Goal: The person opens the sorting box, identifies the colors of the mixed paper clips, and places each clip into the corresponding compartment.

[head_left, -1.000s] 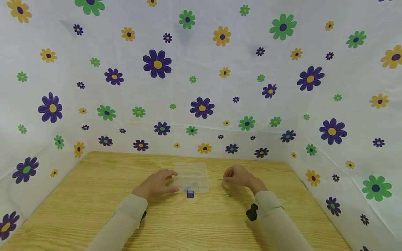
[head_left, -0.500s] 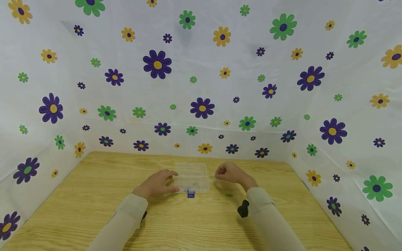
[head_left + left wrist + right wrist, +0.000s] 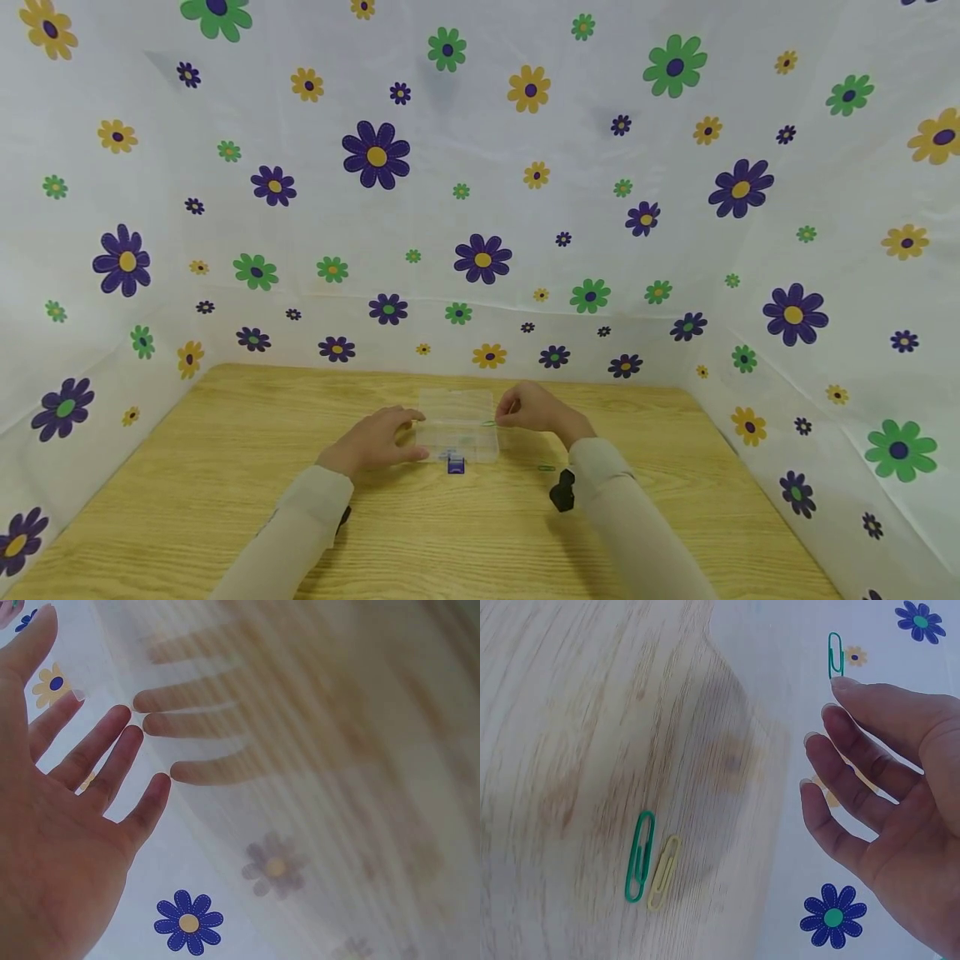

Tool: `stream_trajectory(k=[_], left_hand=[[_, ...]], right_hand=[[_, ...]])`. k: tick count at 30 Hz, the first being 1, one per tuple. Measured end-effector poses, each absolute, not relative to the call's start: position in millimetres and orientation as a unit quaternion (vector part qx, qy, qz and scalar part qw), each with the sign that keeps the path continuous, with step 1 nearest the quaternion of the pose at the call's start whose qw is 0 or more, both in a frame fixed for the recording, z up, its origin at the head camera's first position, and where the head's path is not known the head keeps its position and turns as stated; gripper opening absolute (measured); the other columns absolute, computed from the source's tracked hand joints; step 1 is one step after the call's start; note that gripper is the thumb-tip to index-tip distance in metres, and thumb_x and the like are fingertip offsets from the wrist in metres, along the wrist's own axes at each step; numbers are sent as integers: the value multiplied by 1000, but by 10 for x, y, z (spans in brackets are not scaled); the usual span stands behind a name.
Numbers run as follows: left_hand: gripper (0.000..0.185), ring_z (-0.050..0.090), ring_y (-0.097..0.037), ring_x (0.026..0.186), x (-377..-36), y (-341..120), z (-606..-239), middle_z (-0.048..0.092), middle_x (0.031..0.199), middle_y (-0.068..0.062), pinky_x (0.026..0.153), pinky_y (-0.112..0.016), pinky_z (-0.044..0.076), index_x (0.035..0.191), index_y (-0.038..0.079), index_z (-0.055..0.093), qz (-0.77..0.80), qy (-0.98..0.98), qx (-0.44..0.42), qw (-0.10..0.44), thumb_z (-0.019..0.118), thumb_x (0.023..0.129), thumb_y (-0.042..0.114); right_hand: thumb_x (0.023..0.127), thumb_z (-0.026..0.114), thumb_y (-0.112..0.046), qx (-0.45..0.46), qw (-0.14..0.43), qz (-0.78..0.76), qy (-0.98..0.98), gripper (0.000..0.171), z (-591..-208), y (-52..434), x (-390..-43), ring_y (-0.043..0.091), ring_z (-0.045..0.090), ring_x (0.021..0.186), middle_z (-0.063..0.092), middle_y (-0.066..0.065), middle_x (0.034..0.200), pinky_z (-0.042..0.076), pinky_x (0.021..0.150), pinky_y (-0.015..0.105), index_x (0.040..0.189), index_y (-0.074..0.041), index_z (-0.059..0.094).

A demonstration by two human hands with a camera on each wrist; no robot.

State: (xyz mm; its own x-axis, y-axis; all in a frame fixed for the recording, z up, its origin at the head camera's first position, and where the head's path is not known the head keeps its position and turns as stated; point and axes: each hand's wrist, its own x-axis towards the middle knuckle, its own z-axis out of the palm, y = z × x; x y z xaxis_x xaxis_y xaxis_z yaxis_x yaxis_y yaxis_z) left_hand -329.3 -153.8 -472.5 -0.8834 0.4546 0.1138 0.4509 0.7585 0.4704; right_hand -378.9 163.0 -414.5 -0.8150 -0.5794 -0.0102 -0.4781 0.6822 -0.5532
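Observation:
A clear plastic compartment box [image 3: 480, 451] lies on the table with its lid [image 3: 455, 404] raised back and a blue-purple latch [image 3: 456, 465] at its front. My left hand [image 3: 378, 437] is at the box's left side, thumb and fingers spread; in the left wrist view its fingertips meet the tabletop. My right hand [image 3: 534, 408] pinches a green paper clip [image 3: 835, 654] by one end, at the box's right edge. On the table, a green paper clip [image 3: 640, 856] lies beside a yellow paper clip [image 3: 664, 873]. Small bluish bits in the box are too faint to name.
The wood-grain table [image 3: 420, 533] is bordered by white flowered sheeting [image 3: 322, 225] at the back and both sides. A black device [image 3: 562, 492] sits at the right wrist.
My right hand has moved left with the green paper clip, from the open table to the box's right edge. The left hand and the box stay in place.

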Motion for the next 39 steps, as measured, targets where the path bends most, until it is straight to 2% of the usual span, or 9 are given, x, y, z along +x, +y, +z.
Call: stream_trajectory(k=[9,14,26,39], left_hand=[[71,60,-38,127,-3285,-1527,-4709,63,139,-19,111,-61,45,144,9,57,248,939,238,6,74,91,53],[70,60,-37,127,-3289,-1528,-4720,63,139,-17,111,-60,45,145,11,57,240,942,235,5,73,92,53],[69,60,-36,127,-3312,-1522,-4756,63,138,-17,112,-59,45,144,13,58,252,940,228,9,74,91,54],[69,60,-35,127,-3298,-1510,-4733,63,138,-15,112,-58,45,143,13,59,250,941,226,10,75,90,53]], right_hand=[[93,75,-11,-277,107,-249,922,10,-4093,1472,-3833,12,57,74,73,1,83,49,68,21,85,-7,77],[94,76,-13,-270,118,-237,926,10,-4055,1373,-3857,11,57,75,71,-1,82,49,70,21,84,-10,77],[93,75,-10,-281,127,-228,923,10,-4077,1207,-3898,11,56,74,70,0,81,49,69,22,84,-7,77],[93,75,-10,-264,146,-205,931,11,-4081,1131,-3890,13,55,74,67,-1,79,50,72,24,83,-8,76]])
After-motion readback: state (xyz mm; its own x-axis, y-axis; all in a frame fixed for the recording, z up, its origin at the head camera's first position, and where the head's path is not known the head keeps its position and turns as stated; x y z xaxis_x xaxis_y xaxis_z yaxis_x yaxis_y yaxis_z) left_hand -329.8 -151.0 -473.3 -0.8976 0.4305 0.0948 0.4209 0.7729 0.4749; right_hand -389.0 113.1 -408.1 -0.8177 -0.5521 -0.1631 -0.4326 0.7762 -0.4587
